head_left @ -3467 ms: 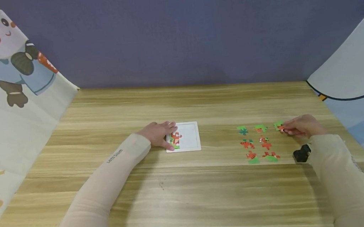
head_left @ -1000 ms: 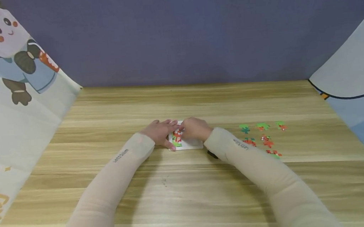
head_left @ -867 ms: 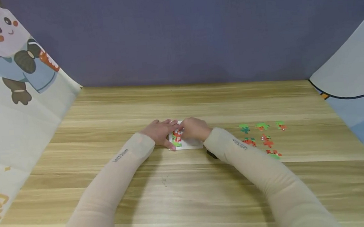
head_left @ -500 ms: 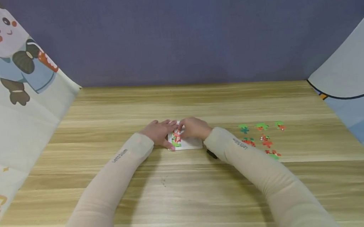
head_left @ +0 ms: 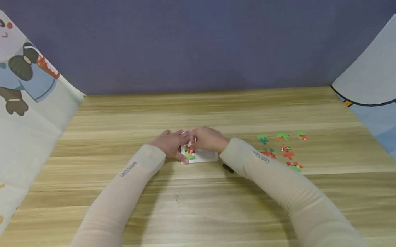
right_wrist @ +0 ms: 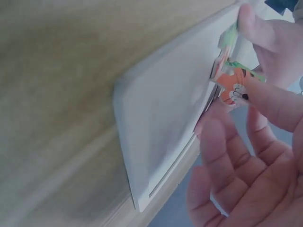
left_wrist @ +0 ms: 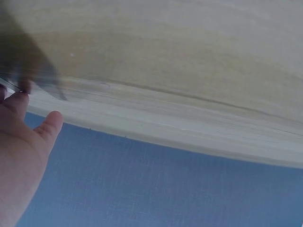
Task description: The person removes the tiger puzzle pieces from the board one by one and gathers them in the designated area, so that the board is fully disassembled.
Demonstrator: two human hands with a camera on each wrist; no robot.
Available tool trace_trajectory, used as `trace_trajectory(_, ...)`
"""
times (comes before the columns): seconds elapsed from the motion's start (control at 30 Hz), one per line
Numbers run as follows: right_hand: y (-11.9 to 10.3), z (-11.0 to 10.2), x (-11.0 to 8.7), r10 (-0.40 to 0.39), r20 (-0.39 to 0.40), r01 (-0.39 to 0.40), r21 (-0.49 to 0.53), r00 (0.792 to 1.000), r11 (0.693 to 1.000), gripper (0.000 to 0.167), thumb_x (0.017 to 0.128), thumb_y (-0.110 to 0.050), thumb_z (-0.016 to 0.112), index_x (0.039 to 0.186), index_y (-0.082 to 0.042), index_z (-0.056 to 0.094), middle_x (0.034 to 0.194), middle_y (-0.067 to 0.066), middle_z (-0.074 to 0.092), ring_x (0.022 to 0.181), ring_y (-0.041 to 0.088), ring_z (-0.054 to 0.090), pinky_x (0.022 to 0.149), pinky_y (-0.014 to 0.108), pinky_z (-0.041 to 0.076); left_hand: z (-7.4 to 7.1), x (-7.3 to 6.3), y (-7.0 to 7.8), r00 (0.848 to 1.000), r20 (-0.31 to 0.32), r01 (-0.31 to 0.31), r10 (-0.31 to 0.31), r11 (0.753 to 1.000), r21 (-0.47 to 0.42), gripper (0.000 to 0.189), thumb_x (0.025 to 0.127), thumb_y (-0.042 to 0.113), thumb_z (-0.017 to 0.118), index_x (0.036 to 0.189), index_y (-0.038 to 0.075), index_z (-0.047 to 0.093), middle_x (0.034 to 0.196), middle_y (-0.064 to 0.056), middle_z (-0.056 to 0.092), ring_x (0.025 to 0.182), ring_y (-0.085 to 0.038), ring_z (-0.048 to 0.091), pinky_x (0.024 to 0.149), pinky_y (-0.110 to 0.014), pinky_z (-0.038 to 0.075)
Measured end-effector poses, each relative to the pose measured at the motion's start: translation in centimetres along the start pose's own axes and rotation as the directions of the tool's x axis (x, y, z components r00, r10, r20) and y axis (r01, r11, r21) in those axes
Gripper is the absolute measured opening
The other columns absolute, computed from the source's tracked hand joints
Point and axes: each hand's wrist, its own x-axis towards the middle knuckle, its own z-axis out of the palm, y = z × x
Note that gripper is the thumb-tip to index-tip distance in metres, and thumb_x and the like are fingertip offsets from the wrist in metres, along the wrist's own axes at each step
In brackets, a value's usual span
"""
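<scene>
A white puzzle tray (head_left: 206, 160) lies on the table in the head view, with green and orange jigsaw pieces (head_left: 189, 155) along its left side. My left hand (head_left: 169, 143) rests on the tray's left edge, fingers and thumb spread. In the left wrist view, only part of that left hand (left_wrist: 23, 146) shows at the left border. My right hand (head_left: 207, 138) is over the tray's upper part. In the right wrist view, its thumb and a finger pinch an orange, green and white jigsaw piece (right_wrist: 230, 86), tilted above the tray's surface.
Several loose jigsaw pieces (head_left: 282, 136) lie in rough rows to the right, partly bordered by my right sleeve (head_left: 268, 172). A black device (head_left: 228, 168) sits under my right wrist. A dark blue panel (head_left: 205, 37) stands behind the wooden table (head_left: 198, 216).
My right hand has moved left from the loose pieces to the tray. Over the last half second it shifted slightly, and the pinched piece now shows tilted. The left hand stays on the edge.
</scene>
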Motion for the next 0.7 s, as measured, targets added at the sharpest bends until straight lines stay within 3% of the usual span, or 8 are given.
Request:
trace_trajectory(0.4, 0.6, 0.0, -0.3, 0.017, -0.07, -0.013, 0.059, 0.997, 0.998, 0.004, 0.087, -0.008, 0.066, 0.09, -0.008, 0.067, 0.088, 0.004, 0.067, 0.067, 0.013, 0.054, 0.058, 0.025, 0.043, -0.1, 0.1, 0.1, 1.0, 0.019, 0.01, -0.01, 1.0, 0.023, 0.097, 0.076, 0.06, 0.069, 0.152, 0.014, 0.029, 0.157, -0.003, 0.018, 0.143, -0.028, 0.02, 0.11, -0.059, 0.019)
trace_trajectory(0.7, 1.8, -0.8, -1.4, 0.038, -0.099, -0.032, 0.06, 0.994, 0.998, 0.003, 0.088, -0.01, 0.066, 0.088, -0.008, 0.067, 0.084, 0.002, 0.067, 0.064, 0.012, 0.052, 0.056, 0.023, 0.042, -0.5, -0.1, 0.1, 0.999, 0.032, -0.014, 0.012, 0.997, 0.073, 0.099, 0.077, 0.062, 0.066, 0.152, 0.013, 0.026, 0.157, -0.005, 0.018, 0.143, -0.027, 0.02, 0.113, -0.055, 0.015)
